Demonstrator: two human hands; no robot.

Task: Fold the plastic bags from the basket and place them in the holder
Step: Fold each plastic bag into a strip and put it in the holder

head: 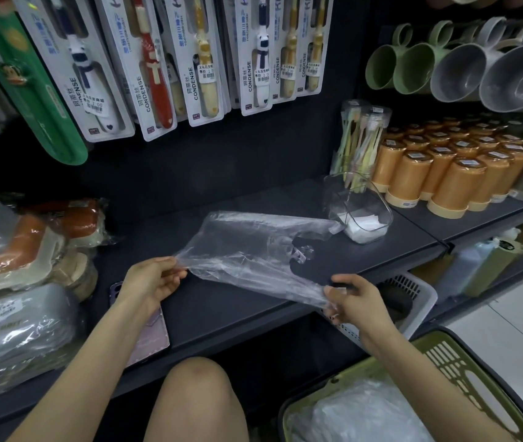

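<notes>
We've got one clear plastic bag [254, 247] spread over the dark shelf [222, 314]. The far part looks to be lying on the shelf and the near edge is lifted a bit. Both hands are on that near edge: the left hand [155, 279] pinches the corner at about 8 o'clock of the bag, and the right hand [357, 301] pinches the other near corner at about 4 o'clock, thumb on top of the film.

The bit that matters is that the bag's long axis seems to run roughly 9 to 3, with the handle cut-out end pointing right (hard to be sure, the film is see-through and wrinkly). So our guess is the first fold goes across that axis, near edge carried away from us toward 12.

The holder [381, 212], a clear tub with white folded bags [362, 229] in the bottom, sits at about 2 o'clock from the bag, just beside its far right corner. The right hand is clearly the nearer one for the drop-off.

The green basket [432, 342] is down at 5 o'clock, off the shelf, with more loose bags [365, 413] inside, so plenty is left to do.
</notes>
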